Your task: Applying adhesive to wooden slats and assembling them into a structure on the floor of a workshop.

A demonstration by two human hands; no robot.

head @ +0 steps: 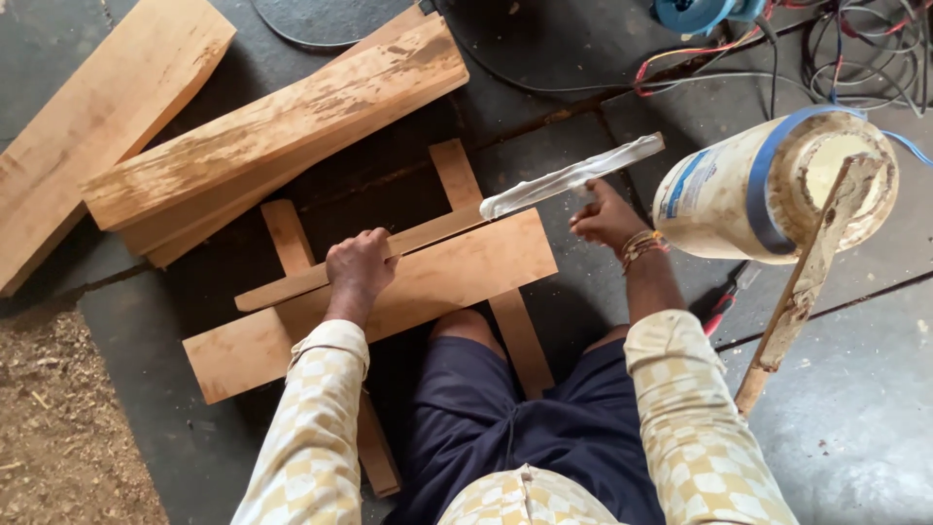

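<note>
- Left hand [360,267]: fingers curl down and clamp over a narrow wooden strip [428,236], pinning it on the flat board [389,301] that lies across two thin battens [486,262] on the floor [855,408].
- Right hand [607,216]: fingers are drawn together near the strip's far end, which carries a white coating [573,177]. Whether they touch the strip or merely hang beside it, I cannot tell; motion blur obscures the fingertips.
- Step in hand, by judgement: white adhesive or filler is being spread along the strip, the left hand steadying it.
- Next move, by judgement: it calls for a firm left hold and even coverage along the uncoated length.
- A plastic tub [768,185], smeared white, sits just right of the right hand with a stick [807,282] leaning in its mouth.
- Heavier planks [272,136] lie beyond the board; sawdust [58,418] lies at lower left.
- Hidden or unclear: the tub's contents; the cables [855,49] and a blue object at top right are cut off; a red-handled item beside the forearm is mostly covered.
</note>
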